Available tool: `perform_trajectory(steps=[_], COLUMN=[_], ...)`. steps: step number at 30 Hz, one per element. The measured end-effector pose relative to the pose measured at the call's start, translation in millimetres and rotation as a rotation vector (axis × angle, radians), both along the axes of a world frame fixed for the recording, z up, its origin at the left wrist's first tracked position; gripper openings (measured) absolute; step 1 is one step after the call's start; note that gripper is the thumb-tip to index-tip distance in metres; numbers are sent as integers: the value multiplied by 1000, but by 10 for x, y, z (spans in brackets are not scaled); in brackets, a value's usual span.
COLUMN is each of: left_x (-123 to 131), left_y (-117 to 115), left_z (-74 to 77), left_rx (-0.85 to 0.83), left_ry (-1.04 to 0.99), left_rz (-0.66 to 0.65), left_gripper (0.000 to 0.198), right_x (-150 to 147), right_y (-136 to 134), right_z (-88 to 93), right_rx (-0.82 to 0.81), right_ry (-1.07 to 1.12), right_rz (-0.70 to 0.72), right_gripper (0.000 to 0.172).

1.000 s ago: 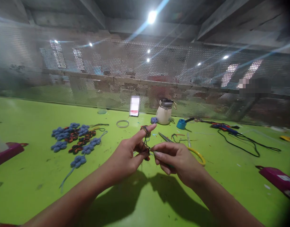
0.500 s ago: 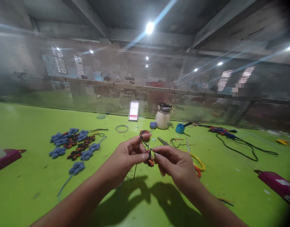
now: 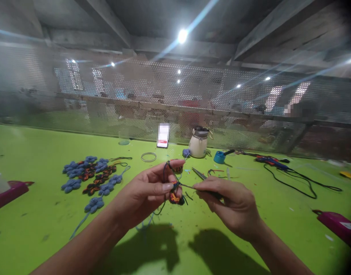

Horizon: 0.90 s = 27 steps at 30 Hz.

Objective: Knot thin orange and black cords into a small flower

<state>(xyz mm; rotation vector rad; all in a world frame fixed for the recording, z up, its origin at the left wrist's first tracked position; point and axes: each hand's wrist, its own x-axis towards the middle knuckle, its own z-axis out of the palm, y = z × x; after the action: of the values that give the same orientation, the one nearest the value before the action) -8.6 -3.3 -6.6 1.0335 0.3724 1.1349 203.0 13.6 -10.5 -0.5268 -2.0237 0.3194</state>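
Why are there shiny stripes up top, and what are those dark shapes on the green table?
Head view: glare from the bright ceiling lamp seems to make the pale stripes; head view: the dark shapes on the green table look like shadows of the left hand and right hand.

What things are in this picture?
Table: one, green, foreground
Perforated screen: one, grey, behind
Lights: several, white, overhead
Yarn flowers: several, blue or mixed, left
Ring: one, grey, back
Phone: one, white screen, back
Jar: one, whitish, back
Yarn bundle: one, blue, beside jar
Container: one, teal, back right
Corded tool: one, red-blue, right
Objects: two, purple, both edges
Blades: two, grey, centre
Slim tool: one, grey, right fingers
Yarn piece: one, multicoloured, left fingers
Left hand, right hand: two, bare, centre
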Motion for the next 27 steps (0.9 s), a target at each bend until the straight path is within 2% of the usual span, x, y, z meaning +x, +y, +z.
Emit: perform_trajectory(steps=[2,4,8,11,16,19,23,27], left_x=[-7,-7,6,20,74,108,136,150], left_y=[4,6,12,25,33,40,82,123], left_z=[-13,-17,-21,-42,-67,-67,-106,-179], left_rx=[-10,-12,7,7,49,95,95,57], left_ry=[-2,8,98,173,272,324,364,339], left_rz=[-5,0,11,21,74,104,137,101], left_gripper=[44,43,39,31,42,53,55,60], right_x=[1,-3,-29,-68,-143,-188,-256,-289], right_y=[-12,-20,-7,22,28,4,-16,1], right_z=[8,0,-67,-120,-126,-134,-191,-220], right_rx=[-35,-144,-554,-738,-762,-766,-772,-788], right_ry=[13,42,196,311,269,214,158,185], right_rz=[17,51,199,264,189,156,82,63], right_gripper=[22,20,11,9,9,17,26,25])
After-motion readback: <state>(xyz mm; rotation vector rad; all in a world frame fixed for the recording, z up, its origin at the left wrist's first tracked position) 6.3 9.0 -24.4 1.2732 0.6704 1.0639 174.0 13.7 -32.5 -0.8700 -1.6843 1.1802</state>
